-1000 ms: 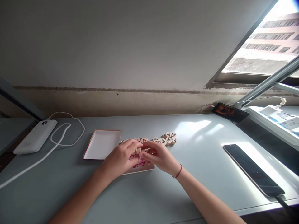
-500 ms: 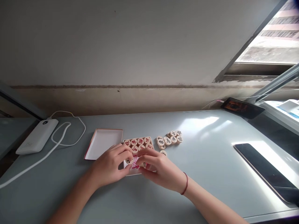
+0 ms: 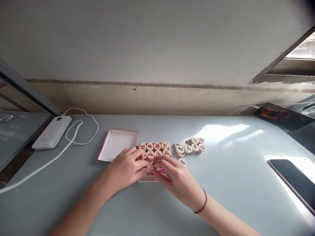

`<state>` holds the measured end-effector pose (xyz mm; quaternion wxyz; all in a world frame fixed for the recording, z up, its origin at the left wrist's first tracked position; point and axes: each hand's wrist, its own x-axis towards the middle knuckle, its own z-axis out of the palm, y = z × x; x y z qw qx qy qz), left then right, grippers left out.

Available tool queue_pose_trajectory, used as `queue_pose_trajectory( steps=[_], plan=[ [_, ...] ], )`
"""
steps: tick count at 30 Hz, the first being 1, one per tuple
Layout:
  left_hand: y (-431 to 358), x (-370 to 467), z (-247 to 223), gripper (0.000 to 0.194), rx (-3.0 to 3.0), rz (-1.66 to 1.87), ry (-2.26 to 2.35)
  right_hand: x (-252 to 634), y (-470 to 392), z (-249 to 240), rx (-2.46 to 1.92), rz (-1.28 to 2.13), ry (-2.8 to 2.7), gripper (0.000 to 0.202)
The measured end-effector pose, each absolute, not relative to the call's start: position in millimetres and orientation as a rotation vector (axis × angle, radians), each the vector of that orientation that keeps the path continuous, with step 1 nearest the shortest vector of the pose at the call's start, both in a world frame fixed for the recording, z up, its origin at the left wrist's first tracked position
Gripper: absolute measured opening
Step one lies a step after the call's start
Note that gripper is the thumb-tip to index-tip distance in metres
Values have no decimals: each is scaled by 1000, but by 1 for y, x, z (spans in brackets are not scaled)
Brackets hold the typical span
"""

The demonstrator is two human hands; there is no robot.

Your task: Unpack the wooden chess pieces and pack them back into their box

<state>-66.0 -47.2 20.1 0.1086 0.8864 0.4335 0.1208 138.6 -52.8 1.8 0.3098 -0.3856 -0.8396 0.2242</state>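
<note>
A shallow box (image 3: pixel 139 177) holds rows of round wooden Chinese chess pieces (image 3: pixel 150 154) with red characters. Pink and white paper or print shows on its bare floor at the near side. My right hand (image 3: pixel 177 177) pinches a Chinese chess piece (image 3: pixel 153 165) with a dark mark, low over the box. Beside it, the fingers of my left hand (image 3: pixel 129 165) are closed at the box's left part, on a piece that they mostly hide. Several black-character pieces (image 3: pixel 188 148) lie stacked and grouped right of the box, one single piece (image 3: pixel 182 161) nearer.
The box lid (image 3: pixel 120 144) lies inside up, left of the box. A white power bank (image 3: pixel 52 132) with a white cable (image 3: pixel 59 152) is at the far left. One phone (image 3: pixel 292 180) lies at right; another dark device (image 3: pixel 283 116) leans at the back right.
The view has swung a little left, so things sit further right. My hands have come closer together over the box, and the right hand's piece is now beside the left fingers, nearer the red rows.
</note>
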Motion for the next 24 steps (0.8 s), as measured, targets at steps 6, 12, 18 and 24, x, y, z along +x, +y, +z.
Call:
queue_pose_trajectory(
  steps=[6,12,18,24],
  plan=[
    [-43,-74,27,25,2498,401,1407,131,-54,-1,-994,579,-2278,19],
    [-41,-76,25,25,2438,387,1472,129,-59,2,-1039,612,-2432,23],
    [-41,-74,23,25,2457,394,1435,147,-43,11,-1075,610,-2349,27],
    [-43,-69,22,22,2487,372,1410,191,-8,11,-1777,301,-2303,37]
  ],
)
